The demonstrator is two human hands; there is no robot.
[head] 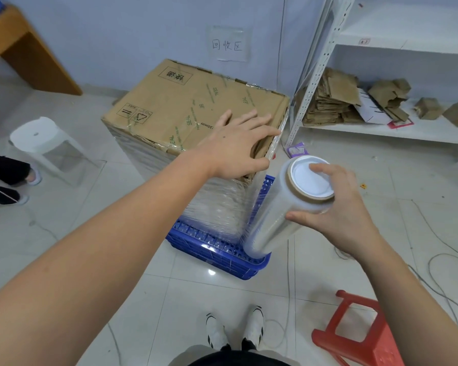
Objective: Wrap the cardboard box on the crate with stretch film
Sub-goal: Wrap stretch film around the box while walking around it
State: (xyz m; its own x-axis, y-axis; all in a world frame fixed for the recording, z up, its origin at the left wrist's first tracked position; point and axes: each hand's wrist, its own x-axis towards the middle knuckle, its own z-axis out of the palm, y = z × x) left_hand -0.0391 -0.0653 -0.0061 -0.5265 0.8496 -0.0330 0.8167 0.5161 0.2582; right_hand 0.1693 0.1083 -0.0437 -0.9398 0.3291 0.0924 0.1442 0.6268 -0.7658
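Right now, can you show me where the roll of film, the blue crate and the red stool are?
roll of film (pixel 280 215), head view, its clear side.
blue crate (pixel 217 256), head view, near wall.
red stool (pixel 360 336), head view, seat.

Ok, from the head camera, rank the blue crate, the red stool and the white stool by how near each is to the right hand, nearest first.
1. Blue crate: just left of the right hand, under the film roll it holds.
2. Red stool: on the floor below the hand, nearer the feet.
3. White stool: far left, beyond the box.

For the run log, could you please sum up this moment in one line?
left hand: flat on box | right hand: grips film roll | film: covers box sides, crate
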